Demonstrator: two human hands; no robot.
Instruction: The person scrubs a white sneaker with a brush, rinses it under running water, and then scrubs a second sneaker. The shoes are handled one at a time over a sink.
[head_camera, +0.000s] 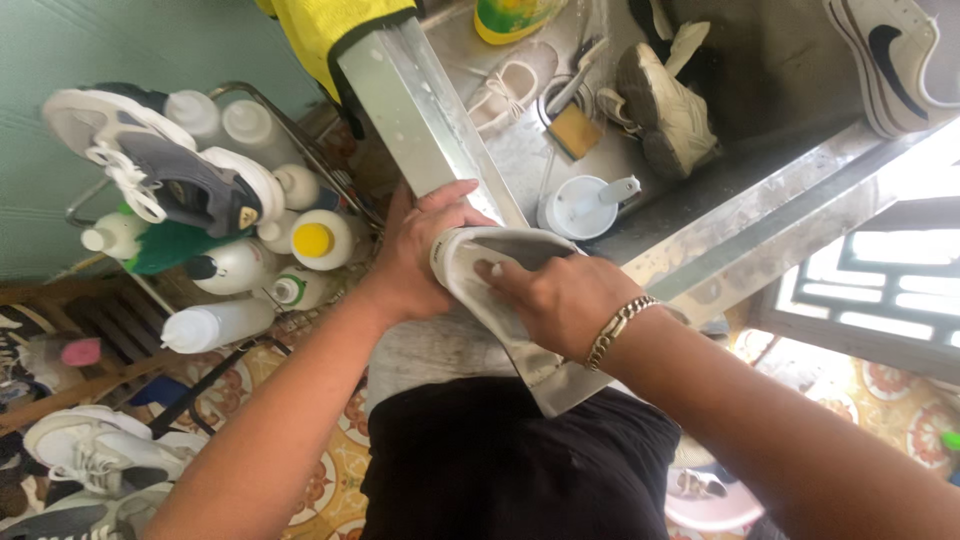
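Left hand (415, 250) clamped round toe of white shoe (490, 275), resting on steel sink edge (430, 120) just in front of the body; right hand (560, 300), bracelet at wrist, pressing a grey cloth (520, 330) against the upper, grip closed on it. Best done, probably, with toe held firm against the edge and short even strokes along the upper. Worth minding the cup (585, 205) and sponge (573, 130) close by in the basin. Bottles (320, 240) on rack to the left, well apart
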